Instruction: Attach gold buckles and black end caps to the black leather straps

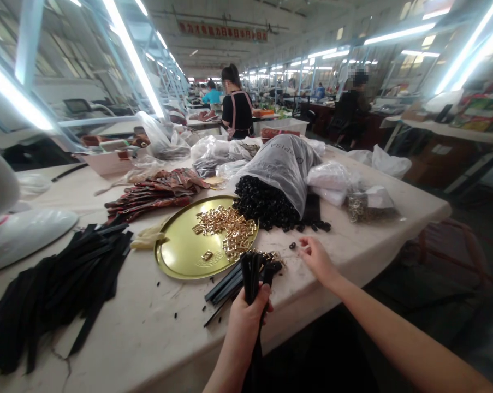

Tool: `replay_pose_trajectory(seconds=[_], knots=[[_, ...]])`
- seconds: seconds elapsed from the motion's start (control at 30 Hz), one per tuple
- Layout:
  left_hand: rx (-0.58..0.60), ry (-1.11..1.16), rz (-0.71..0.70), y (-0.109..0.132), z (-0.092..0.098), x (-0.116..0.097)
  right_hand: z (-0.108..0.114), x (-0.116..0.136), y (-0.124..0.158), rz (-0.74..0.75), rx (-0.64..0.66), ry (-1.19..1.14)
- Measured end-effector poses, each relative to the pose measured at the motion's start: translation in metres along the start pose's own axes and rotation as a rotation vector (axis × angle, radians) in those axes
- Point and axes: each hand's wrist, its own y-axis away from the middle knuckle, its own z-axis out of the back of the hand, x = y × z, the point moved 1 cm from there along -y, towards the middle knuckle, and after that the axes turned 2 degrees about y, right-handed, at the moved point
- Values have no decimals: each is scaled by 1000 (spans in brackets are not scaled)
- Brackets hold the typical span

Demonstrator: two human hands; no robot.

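Note:
My left hand (252, 308) is wrapped round a bundle of black straps (251, 273) near the table's front edge. To its right, my right hand (314, 256) is over the tabletop with fingers partly curled and apart, beside a small black piece (292, 246); nothing shows between the fingers. A round gold tray (176, 245) with gold metal buckles (230, 224) lies left of my hands. More black straps (225, 284) with buckles at their ends rest beside my left hand. Behind them, black pieces (262, 204) spill from a grey plastic bag (285, 164).
Loose black strips (66, 284) cover the table's left part. Patterned reddish pieces (156, 191) and a pink box (107, 164) lie behind the tray. A bag of metal parts (364, 206) sits at right. A person (240, 112) stands beyond the table.

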Motion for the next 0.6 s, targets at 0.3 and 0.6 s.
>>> replay_pose_trajectory(seconds=[0.3, 0.6], knots=[[2, -43, 67, -7, -8, 7, -12, 19, -41, 86, 192, 147], [47, -30, 67, -14, -18, 6, 15, 34, -11, -83, 301, -396]])
